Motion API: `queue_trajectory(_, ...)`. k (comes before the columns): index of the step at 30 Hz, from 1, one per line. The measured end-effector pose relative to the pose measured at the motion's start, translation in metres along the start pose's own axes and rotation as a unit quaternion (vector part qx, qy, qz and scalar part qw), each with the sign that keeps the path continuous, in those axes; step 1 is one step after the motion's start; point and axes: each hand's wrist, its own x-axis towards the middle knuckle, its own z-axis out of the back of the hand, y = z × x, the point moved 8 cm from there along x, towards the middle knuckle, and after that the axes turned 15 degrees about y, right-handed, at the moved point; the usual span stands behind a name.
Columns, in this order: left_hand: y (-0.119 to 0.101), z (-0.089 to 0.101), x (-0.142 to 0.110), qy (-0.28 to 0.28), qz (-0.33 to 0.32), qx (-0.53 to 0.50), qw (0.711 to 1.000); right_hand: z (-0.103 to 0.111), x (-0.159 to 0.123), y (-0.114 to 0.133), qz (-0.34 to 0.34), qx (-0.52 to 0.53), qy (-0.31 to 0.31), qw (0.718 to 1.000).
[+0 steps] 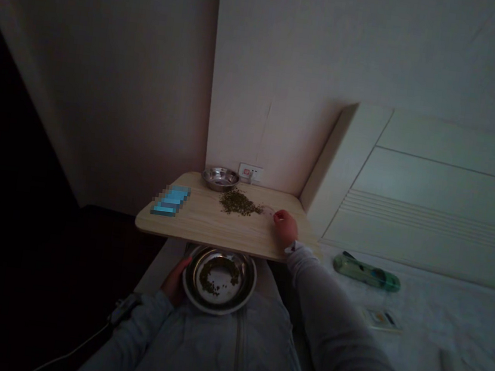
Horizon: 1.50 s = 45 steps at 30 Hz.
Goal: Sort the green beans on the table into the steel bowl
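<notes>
A round steel bowl (pixel 216 305) with some small green beans in it rests on my lap, just under the front edge of a light wooden table (pixel 206 228). My left hand (pixel 175 282) grips the bowl's left rim. A pile of green beans (pixel 239 202) lies on the table's middle. My right hand (pixel 285 226) rests on the table to the right of the pile, fingers curled in a pinch; what they hold is too small to see. A second, smaller steel bowl (pixel 220 177) stands at the table's back by the wall.
A blue flat object (pixel 171 200) lies on the table's left side. A wall socket (pixel 250 172) sits behind the table. To the right is a bed with a green case (pixel 365 273), a small card (pixel 382 319) and a white headboard (pixel 431 190). The room is dim.
</notes>
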Motion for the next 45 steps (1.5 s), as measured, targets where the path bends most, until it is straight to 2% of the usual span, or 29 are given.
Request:
queue_trajectory(3, 0.0, 0.0, 0.001, 0.007, -0.001, -0.001, 1.0, 0.0, -0.003, -0.002, -0.027, -0.025, -0.021, 0.999)
queue_trajectory(6, 0.0, 0.001, 0.001, 0.003, -0.008, 0.002, 1.0, -0.003, -0.004, 0.001, -0.021, -0.04, -0.015, 0.999)
queue_trajectory(13, 0.0, 0.003, -0.002, -0.023, 0.0, 0.002, 1.0, -0.012, -0.005, 0.018, 0.027, -0.075, 0.018, 0.997)
queue_trajectory(19, 0.0, 0.0, 0.0, -0.001, -0.007, -0.005, 1.0, -0.02, -0.012, 0.035, 0.074, -0.122, 0.039, 0.989)
queue_trajectory(34, 0.0, 0.005, 0.002, -0.003, -0.01, 0.004, 1.0, -0.031, -0.05, 0.06, 0.174, -0.176, 0.093, 0.964)
queue_trajectory(45, 0.001, 0.001, -0.001, -0.011, 0.004, -0.006, 1.0, -0.04, -0.081, 0.08, 0.246, -0.197, 0.128, 0.94)
